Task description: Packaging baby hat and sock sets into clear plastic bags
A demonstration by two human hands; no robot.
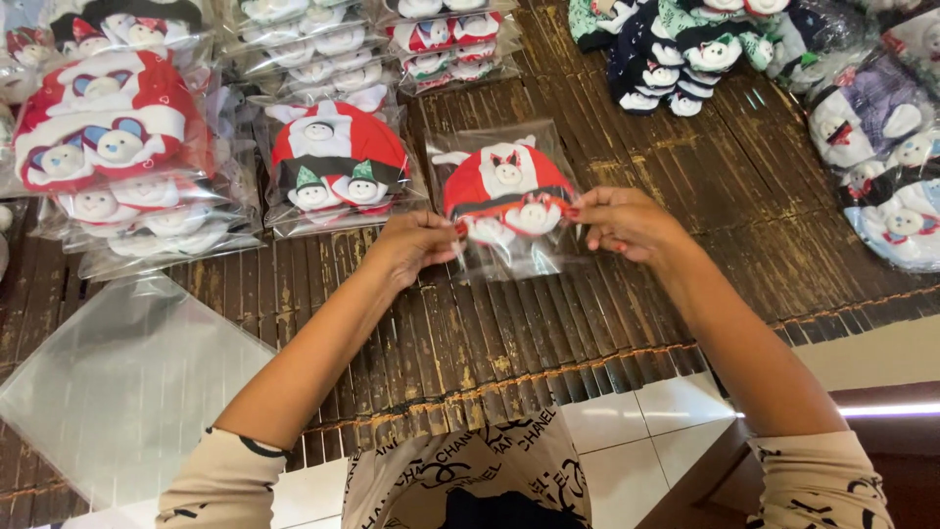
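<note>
Here, near the middle of the table (685,196), the clear bag of red socks (506,201) is pinched by the left hand (416,245) and right hand (622,223), held apart, and could be torn if pulled hard.

Fingertips (460,233) behind clear bag (509,260)

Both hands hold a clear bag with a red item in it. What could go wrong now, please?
1. The left hand and right hand pinch the bag only at its sides; the red item might shift or bunch inside.
2. The thin bag could crease or tear if pulled apart hard.
3. The packed bag lies close beside, so it could be nudged out of place.
</note>
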